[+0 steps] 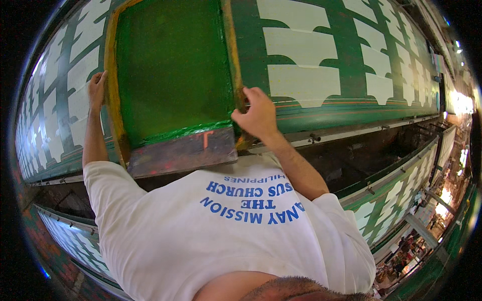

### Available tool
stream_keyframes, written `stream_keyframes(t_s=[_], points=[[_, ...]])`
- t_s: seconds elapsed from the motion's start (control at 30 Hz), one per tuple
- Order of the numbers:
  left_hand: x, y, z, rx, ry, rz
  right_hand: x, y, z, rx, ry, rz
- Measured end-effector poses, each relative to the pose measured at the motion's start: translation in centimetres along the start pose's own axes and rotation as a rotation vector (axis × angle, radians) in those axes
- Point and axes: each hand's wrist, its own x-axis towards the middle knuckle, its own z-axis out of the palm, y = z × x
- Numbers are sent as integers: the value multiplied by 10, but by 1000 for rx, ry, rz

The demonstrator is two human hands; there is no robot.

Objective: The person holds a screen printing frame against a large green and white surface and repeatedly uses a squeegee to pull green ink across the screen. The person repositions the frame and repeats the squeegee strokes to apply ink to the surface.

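A large screen-printing frame (111, 60) with wooden sides and green mesh lies in front of me over the long green table. Bright green tape or coating borders the mesh, and a dark board with an orange mark (205, 139) forms its near end, close to my shirt. My left hand (97, 90) is closed on the frame's left side. On the opposite side, my right hand (257, 114) grips the wood near the lower right corner, its fingertips partly hidden behind the edge. White cut pieces (301, 46) with curved outlines lie in rows on the table to the right and left.
A metal rail (351, 131) with small fittings runs along the table's near edge. Behind me, across a dark gap, stands another green table (396, 200) with similar white pieces. Assorted clutter (406, 253) lies at the far lower right.
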Motion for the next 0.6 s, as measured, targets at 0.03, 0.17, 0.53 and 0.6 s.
stream_keyframes(t_s=[0.03, 0.17, 0.53, 0.6], points=[[-8, 18, 7, -34, -10, 23, 4, 19, -15, -8, -4, 15], [-43, 119, 68, -74, -7, 1, 17, 111, -79, -74, 21, -5], [-158, 339, 249, -120, 95, 85, -10, 332, -229, -30, 50, 234], [-173, 355, 265, -42, 107, 89, -16, 354, -243, -44, 38, 228]])
